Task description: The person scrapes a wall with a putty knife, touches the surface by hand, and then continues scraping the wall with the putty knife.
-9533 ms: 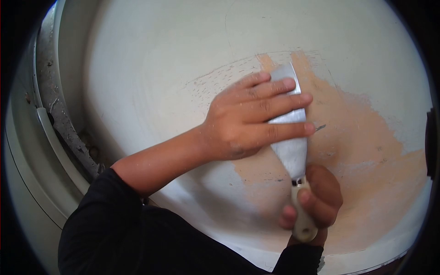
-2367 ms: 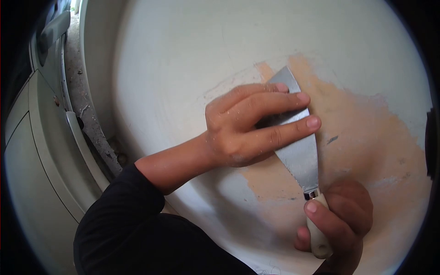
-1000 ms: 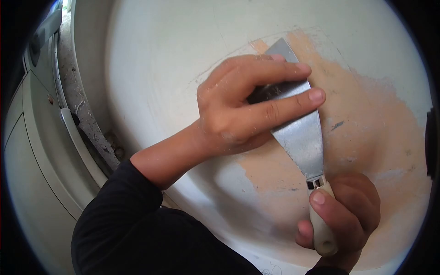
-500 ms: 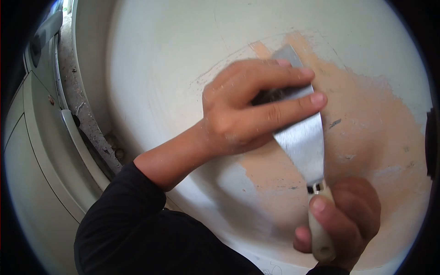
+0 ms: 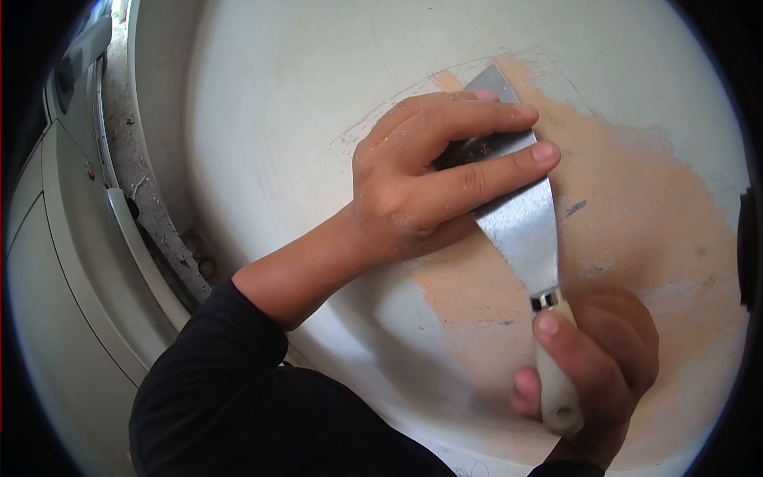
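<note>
**Two hands on a scraper, blade flat to the panel**

The right hand (image 5: 592,362) is closed around the pale handle of a putty knife (image 5: 520,215), thumb lying along the handle just below the metal ferrule. The left hand (image 5: 433,179) is not gripping anything — its fingers (image 5: 509,163) are stretched out and pressed flat across the upper part of the steel blade, holding it against the white panel (image 5: 318,95).

The knife's long axis runs from the handle at lower right up and slightly left to the wide blade edge near the top of the view. That edge sits at the upper border of the tan patch (image 5: 636,215), where white coating meets the bared tan layer. The left hand is the nearer one to the working edge; the right sits well back at the handle end.

Much of the blade's middle is hidden under the left fingers, and its exact contact with the surface cannot be made out. A black sleeve (image 5: 230,397) covers the left forearm. At far left a grimy seam (image 5: 151,215) between panels curves away — fisheye-bent and partly dark.
</note>
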### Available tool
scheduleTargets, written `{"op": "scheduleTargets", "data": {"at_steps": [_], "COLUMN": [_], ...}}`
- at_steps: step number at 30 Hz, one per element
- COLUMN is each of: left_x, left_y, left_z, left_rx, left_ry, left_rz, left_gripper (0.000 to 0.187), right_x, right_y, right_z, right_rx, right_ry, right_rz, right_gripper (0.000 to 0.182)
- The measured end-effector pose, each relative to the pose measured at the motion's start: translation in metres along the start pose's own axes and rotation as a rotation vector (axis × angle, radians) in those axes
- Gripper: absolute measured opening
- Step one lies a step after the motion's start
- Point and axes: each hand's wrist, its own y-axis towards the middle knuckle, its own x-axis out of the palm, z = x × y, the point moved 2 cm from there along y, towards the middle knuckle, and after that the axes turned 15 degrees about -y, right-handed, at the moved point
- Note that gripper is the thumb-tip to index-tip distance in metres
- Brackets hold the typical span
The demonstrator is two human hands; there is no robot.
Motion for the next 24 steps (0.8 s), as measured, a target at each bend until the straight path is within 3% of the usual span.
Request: {"op": "scheduleTargets", "data": {"at_steps": [17,24], "left_x": [-0.001,0.0], "left_y": [-0.002,-0.003], "left_z": [0.001,0.0], "left_rx": [-0.011,-0.014], "left_ry": [-0.011,0.005], "left_rz": [-0.011,-0.014], "left_gripper": [0.047,0.046], "right_x": [-0.005,-0.003], "right_y": [-0.002,0.009], "right_z": [0.0,-0.001], "right_rx": [-0.015,0.069], "right_ry": [-0.007,-0.009], "right_rz": [-0.044,0.02], "right_gripper": [0.029,0.031]}}
